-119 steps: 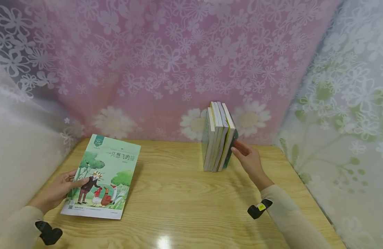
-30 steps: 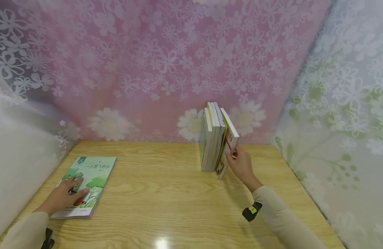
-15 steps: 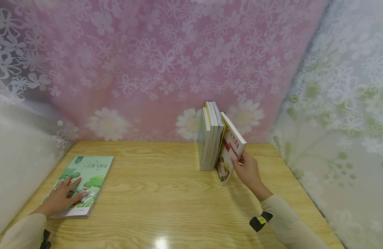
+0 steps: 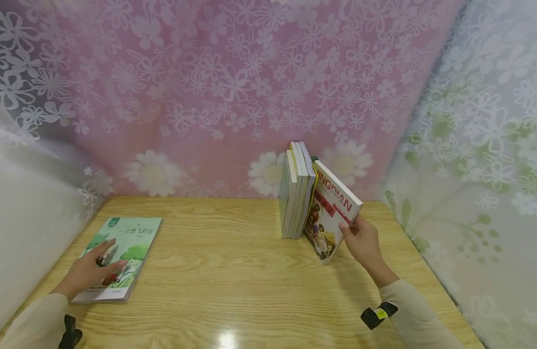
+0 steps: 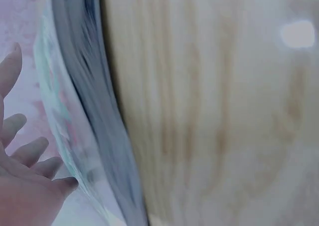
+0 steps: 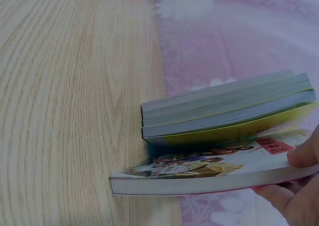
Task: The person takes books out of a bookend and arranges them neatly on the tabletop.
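Note:
My right hand [image 4: 362,245] pinches the right edge of a white book [image 4: 338,208] with red lettering and a food picture on its cover. That book stands on its lower end, angled away from a row of upright books [image 4: 299,194]. In the right wrist view, thumb and fingers [image 6: 301,153] grip it across its thickness, and a yellow-covered book [image 6: 239,128] is the nearest of the row. At the left lies a green picture book [image 4: 135,252] with its cover up. My left hand [image 4: 91,266] is over its lower left part, fingers loosely spread.
The wooden table [image 4: 225,271] runs back to a pink flowered cloth [image 4: 207,97]. A pale flowered cloth [image 4: 482,194] borders the right side, and a white one [image 4: 33,203] the left. The upright books stand close to the back cloth.
Four seconds ago my left hand held the green book raised; it now lies flat under that hand. My right hand has drawn the white book out rightward and toward me, turning its cover into view.

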The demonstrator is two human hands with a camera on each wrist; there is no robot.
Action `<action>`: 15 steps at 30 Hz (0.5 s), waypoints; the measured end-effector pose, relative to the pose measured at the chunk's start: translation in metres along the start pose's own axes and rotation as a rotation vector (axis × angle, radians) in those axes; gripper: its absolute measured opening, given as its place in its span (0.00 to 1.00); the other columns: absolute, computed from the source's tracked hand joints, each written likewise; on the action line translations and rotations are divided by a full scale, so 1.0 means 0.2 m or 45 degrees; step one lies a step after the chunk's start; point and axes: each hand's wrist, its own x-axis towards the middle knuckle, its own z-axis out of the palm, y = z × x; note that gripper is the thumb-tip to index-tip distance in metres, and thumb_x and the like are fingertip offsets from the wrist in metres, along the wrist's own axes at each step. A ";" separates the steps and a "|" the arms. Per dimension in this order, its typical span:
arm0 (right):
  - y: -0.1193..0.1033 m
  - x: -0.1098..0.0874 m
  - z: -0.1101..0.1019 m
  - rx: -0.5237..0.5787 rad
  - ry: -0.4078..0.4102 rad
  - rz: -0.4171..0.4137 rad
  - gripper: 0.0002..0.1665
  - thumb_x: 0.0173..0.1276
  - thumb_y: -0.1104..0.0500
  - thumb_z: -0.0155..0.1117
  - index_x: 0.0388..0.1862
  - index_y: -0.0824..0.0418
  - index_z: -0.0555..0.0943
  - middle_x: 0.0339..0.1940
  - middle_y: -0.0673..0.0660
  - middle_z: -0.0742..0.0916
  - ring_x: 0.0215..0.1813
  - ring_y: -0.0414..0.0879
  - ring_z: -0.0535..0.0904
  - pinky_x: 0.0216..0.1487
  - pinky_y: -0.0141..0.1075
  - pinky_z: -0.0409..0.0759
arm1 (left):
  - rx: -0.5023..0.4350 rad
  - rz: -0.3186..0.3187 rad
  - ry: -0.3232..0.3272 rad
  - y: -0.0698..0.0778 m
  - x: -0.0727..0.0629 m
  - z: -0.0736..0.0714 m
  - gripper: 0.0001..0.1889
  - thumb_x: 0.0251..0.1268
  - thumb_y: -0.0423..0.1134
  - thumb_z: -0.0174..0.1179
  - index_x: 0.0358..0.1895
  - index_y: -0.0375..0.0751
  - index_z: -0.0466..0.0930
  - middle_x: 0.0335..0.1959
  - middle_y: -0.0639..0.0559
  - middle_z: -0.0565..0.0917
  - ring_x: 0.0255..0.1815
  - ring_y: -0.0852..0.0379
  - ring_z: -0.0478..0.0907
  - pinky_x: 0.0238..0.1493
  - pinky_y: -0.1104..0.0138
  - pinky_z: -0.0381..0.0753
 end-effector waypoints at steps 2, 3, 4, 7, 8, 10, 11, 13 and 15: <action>0.00 0.00 -0.02 0.026 -0.003 0.039 0.14 0.65 0.70 0.61 0.49 0.75 0.79 0.37 0.70 0.86 0.30 0.45 0.80 0.23 0.27 0.74 | -0.014 -0.003 0.000 0.03 0.01 0.00 0.48 0.65 0.59 0.57 0.75 0.32 0.44 0.68 0.18 0.50 0.62 0.17 0.54 0.48 0.30 0.64; 0.01 -0.01 -0.02 0.042 -0.004 0.056 0.13 0.65 0.70 0.61 0.48 0.75 0.79 0.38 0.71 0.86 0.30 0.44 0.79 0.23 0.27 0.74 | -0.026 0.000 -0.004 0.04 0.01 0.00 0.48 0.65 0.59 0.57 0.76 0.33 0.44 0.69 0.19 0.50 0.62 0.17 0.54 0.49 0.30 0.64; 0.01 -0.01 -0.03 0.056 -0.008 0.077 0.14 0.66 0.70 0.61 0.49 0.75 0.79 0.39 0.71 0.86 0.30 0.43 0.79 0.24 0.27 0.74 | -0.041 0.010 -0.007 0.06 0.01 0.01 0.48 0.65 0.59 0.57 0.76 0.34 0.43 0.69 0.19 0.50 0.63 0.18 0.53 0.49 0.30 0.64; 0.02 -0.02 -0.06 0.094 -0.020 0.126 0.15 0.67 0.69 0.59 0.51 0.75 0.78 0.42 0.73 0.85 0.33 0.40 0.79 0.26 0.25 0.75 | -0.100 0.048 -0.014 0.11 0.03 0.03 0.48 0.65 0.58 0.58 0.76 0.36 0.44 0.71 0.21 0.50 0.63 0.20 0.56 0.49 0.31 0.65; 0.02 -0.02 -0.07 0.100 -0.023 0.134 0.15 0.67 0.69 0.59 0.52 0.75 0.78 0.43 0.73 0.85 0.34 0.38 0.79 0.27 0.24 0.76 | -0.119 0.061 -0.017 0.13 0.04 0.03 0.47 0.65 0.58 0.58 0.77 0.37 0.43 0.71 0.21 0.50 0.63 0.20 0.57 0.47 0.33 0.68; 0.03 -0.03 -0.08 0.122 -0.024 0.148 0.16 0.68 0.69 0.59 0.53 0.75 0.77 0.45 0.73 0.84 0.35 0.33 0.78 0.29 0.23 0.76 | -0.151 0.082 -0.002 0.16 0.05 0.05 0.47 0.64 0.58 0.59 0.77 0.39 0.45 0.71 0.22 0.51 0.57 0.22 0.66 0.41 0.40 0.74; 0.03 -0.03 -0.09 0.137 -0.027 0.153 0.17 0.68 0.69 0.58 0.54 0.75 0.76 0.47 0.73 0.84 0.35 0.30 0.77 0.30 0.23 0.76 | -0.157 0.083 0.004 0.18 0.06 0.06 0.47 0.64 0.58 0.59 0.77 0.40 0.45 0.71 0.23 0.51 0.57 0.22 0.67 0.41 0.41 0.75; 0.04 -0.05 -0.10 0.171 -0.039 0.156 0.18 0.68 0.70 0.58 0.56 0.76 0.74 0.48 0.74 0.83 0.36 0.25 0.76 0.32 0.22 0.77 | -0.175 0.094 0.018 0.21 0.07 0.08 0.47 0.63 0.58 0.60 0.77 0.41 0.46 0.71 0.23 0.52 0.57 0.23 0.67 0.41 0.41 0.75; 0.05 -0.06 -0.12 0.206 -0.050 0.160 0.20 0.68 0.71 0.57 0.57 0.77 0.73 0.50 0.75 0.82 0.37 0.24 0.76 0.34 0.21 0.78 | -0.217 0.099 0.027 0.24 0.08 0.10 0.47 0.62 0.58 0.61 0.77 0.43 0.47 0.72 0.24 0.52 0.61 0.21 0.62 0.46 0.36 0.72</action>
